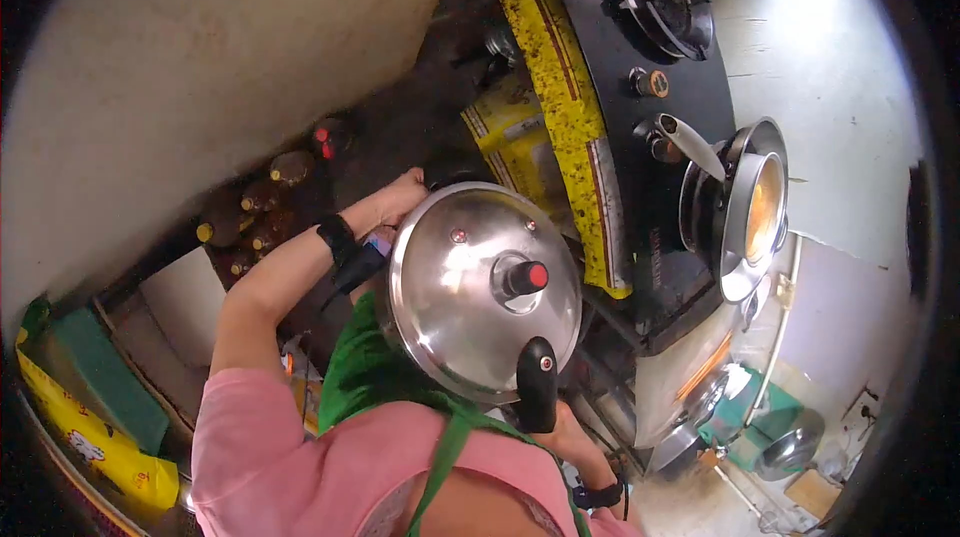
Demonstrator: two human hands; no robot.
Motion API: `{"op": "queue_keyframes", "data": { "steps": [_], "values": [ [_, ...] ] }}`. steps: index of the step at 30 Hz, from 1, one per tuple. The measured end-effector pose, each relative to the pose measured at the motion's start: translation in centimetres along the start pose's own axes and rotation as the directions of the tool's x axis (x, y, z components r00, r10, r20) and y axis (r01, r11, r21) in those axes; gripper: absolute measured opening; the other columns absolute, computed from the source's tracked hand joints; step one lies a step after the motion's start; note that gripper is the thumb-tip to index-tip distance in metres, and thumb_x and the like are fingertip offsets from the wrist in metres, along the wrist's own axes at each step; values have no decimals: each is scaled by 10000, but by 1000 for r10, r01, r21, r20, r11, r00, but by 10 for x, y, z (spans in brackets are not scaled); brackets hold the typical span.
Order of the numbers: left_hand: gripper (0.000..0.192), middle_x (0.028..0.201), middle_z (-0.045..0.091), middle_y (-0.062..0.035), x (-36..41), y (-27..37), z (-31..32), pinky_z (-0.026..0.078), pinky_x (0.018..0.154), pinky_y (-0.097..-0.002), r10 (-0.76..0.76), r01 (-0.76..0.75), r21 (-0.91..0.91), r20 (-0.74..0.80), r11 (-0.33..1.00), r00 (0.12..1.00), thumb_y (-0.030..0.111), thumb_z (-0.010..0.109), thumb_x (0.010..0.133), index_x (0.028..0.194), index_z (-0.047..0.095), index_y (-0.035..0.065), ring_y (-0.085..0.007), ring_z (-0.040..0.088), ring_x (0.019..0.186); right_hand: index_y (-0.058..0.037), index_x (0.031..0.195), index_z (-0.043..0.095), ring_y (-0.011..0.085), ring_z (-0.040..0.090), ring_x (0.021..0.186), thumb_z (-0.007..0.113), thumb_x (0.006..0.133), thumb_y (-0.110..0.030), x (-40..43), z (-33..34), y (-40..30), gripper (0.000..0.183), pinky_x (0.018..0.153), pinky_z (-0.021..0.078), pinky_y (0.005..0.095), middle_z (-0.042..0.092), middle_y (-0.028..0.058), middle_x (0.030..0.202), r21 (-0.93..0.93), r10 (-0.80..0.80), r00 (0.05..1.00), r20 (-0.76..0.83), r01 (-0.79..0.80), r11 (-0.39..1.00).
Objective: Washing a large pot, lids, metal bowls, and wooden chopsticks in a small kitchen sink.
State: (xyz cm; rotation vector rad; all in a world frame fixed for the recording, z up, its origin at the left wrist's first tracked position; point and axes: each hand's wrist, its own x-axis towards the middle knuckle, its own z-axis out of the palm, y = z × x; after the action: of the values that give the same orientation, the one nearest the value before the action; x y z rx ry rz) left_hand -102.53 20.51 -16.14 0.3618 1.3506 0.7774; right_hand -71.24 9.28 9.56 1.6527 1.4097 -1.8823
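Note:
A large steel pressure cooker (465, 297) is held in front of my body, its domed lid on top. The lid has a black pressure weight with a red top (529, 278) and a black handle (537, 379) pointing towards me. My left hand (399, 199) is closed at the cooker's far left rim, by a dark part that may be a side handle. The lid hides some of its fingers. My right hand (561, 433) wraps the handle end close to my body, its fingers partly covered by the handle. Both wrists wear black bands.
At the right, a black gas stove (637, 184) carries a pan (750, 214) with orange-brown contents and a burner (667, 4). Yellow printed sheeting (562, 109) hangs along its front edge. Several dark bottles (289, 169) stand by the wall at left. A steel bowl (787, 443) lies lower right.

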Motion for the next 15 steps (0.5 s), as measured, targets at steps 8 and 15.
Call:
{"op": "queue_keyframes", "data": {
  "steps": [8,15],
  "values": [
    [247,702,607,-105,-18,28,8,450,570,-313,221,-219,430,46,876,974,101,648,667,852,590,-52,-133,538,646,-18,905,537,125,483,684,652,607,-128,12,3,15,337,654,415,272,534,32,740,46,-45,999,1,45,998],
    [194,776,595,-218,42,-18,-10,459,611,-375,118,-338,776,328,532,937,125,595,662,776,596,-33,-285,604,693,-19,872,520,100,471,658,638,597,-91,29,9,16,308,608,402,245,517,13,719,212,88,994,66,-100,972]
  ]
}}
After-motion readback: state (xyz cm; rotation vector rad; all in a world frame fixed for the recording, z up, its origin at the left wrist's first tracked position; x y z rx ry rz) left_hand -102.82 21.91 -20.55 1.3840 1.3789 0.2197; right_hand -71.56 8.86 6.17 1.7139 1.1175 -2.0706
